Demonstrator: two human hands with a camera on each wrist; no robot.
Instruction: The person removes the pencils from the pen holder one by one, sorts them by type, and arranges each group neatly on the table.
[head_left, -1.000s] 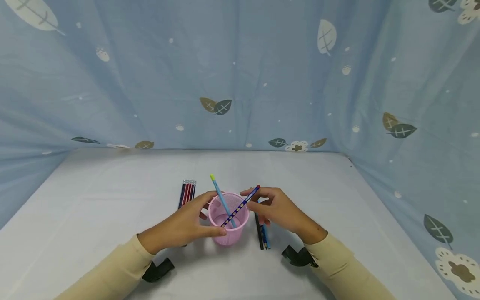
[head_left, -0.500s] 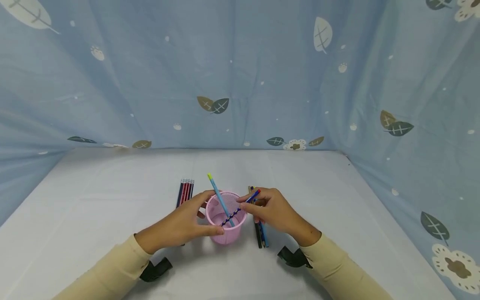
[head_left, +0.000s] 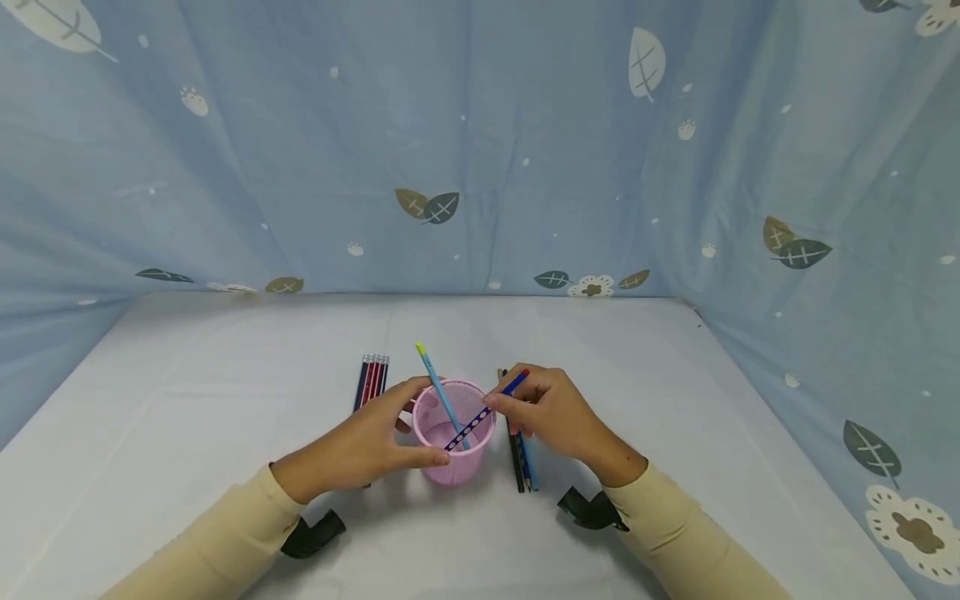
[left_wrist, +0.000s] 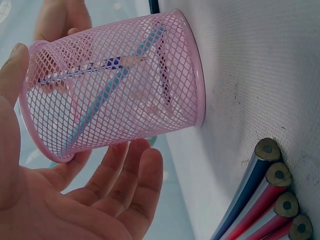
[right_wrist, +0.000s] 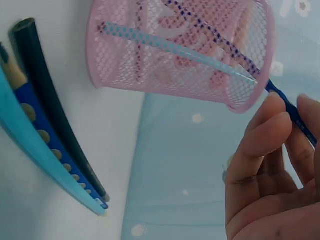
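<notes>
A pink mesh pencil cup [head_left: 453,473] stands on the white table. My left hand [head_left: 365,448] holds it from the left, the thumb along the near rim and the fingers round the far side. Inside the cup leans a light blue pencil [head_left: 440,387] with a yellow-green end. My right hand [head_left: 552,417] pinches a dark blue pencil [head_left: 468,429] with a row of pale dimples and a red end. That pencil slants over the rim, its lower part inside the cup, as the right wrist view also shows.
Left of the cup lies a row of dark blue and red pencils [head_left: 371,382], partly behind the left hand. To its right lie several loose pencils [head_left: 522,462], black, dark blue and light blue, partly under the right hand. A blue leaf-patterned curtain [head_left: 480,150] hangs behind the table.
My right thumb and fingers have closed on the dark blue pencil from a looser touch, and the pencil has shifted slightly. The left hand stays on the cup. The view has moved a little.
</notes>
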